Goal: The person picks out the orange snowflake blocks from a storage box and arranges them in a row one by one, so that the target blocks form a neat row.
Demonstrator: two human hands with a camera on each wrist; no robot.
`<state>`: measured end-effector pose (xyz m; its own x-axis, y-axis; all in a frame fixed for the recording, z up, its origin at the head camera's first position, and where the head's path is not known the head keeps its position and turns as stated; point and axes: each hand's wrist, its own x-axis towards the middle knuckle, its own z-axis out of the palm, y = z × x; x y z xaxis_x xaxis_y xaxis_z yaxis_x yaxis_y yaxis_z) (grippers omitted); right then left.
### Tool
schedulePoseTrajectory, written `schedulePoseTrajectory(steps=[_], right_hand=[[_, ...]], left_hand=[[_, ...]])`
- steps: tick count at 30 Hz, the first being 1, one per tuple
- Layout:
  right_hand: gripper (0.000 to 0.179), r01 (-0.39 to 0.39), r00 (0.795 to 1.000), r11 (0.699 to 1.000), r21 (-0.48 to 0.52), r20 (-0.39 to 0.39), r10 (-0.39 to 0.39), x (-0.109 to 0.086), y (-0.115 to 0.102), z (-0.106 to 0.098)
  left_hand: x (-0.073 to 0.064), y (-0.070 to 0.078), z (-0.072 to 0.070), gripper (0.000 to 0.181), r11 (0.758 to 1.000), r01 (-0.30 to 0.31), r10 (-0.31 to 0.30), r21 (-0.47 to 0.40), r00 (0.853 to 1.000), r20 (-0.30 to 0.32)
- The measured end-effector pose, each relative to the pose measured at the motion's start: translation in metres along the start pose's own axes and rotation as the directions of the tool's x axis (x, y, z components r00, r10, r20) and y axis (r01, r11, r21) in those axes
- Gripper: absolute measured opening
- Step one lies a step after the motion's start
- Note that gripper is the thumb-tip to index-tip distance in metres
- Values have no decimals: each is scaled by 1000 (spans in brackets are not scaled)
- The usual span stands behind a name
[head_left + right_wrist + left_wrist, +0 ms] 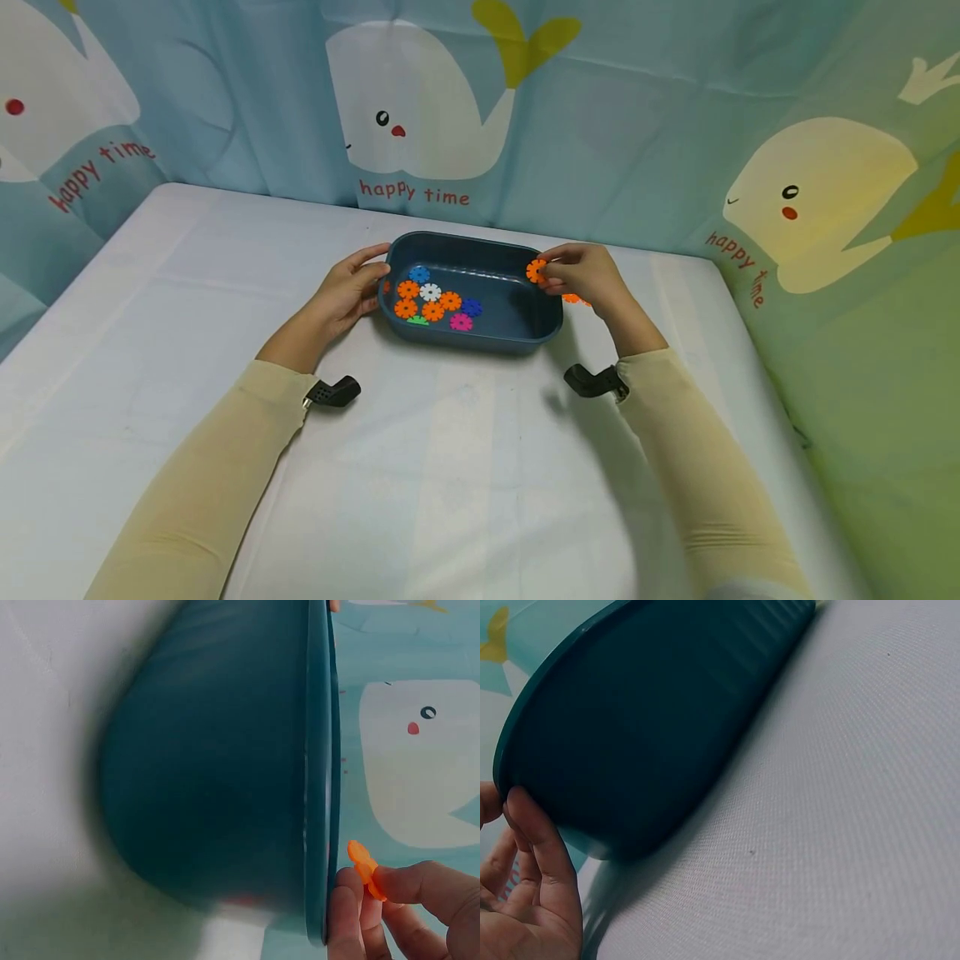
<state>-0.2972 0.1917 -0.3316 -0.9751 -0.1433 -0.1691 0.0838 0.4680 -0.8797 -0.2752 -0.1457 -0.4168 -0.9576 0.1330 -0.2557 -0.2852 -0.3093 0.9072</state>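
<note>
A dark teal plastic bin [495, 342] sits on the white-covered table with several notched, flower-shaped plastic discs lying toward its left side. They include orange discs [432, 311], a white disc [431, 292], blue ones, a pink disc [461, 322] and a green one. At the bin's left end, my left hand [347, 287] grips the rim between thumb and fingers, seen close in the left wrist view [536, 877]. My right hand [588, 273] pinches an orange disc [365, 868] between thumb and fingers at the right rim, with the disc just over the bin's inside.
More orange discs [572, 297] lie on the table just right of the bin, partly hidden by the right hand. A light blue curtain [637, 125] with printed whales hangs behind the table's far edge and along its sides. Black wrist cameras [336, 392] jut from both sleeves.
</note>
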Motion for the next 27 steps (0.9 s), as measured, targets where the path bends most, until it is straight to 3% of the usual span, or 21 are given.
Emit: schedulePoseTrajectory(steps=[11, 27], right_hand=[[31, -9, 1000, 1000, -22, -17, 8, -4, 4, -13], [35, -41, 998, 994, -101, -61, 35, -11, 17, -41]], left_hand=[[2, 0, 1, 51, 1000, 16, -16, 7, 1000, -26], [1, 0, 1, 51, 1000, 17, -17, 6, 1000, -11]])
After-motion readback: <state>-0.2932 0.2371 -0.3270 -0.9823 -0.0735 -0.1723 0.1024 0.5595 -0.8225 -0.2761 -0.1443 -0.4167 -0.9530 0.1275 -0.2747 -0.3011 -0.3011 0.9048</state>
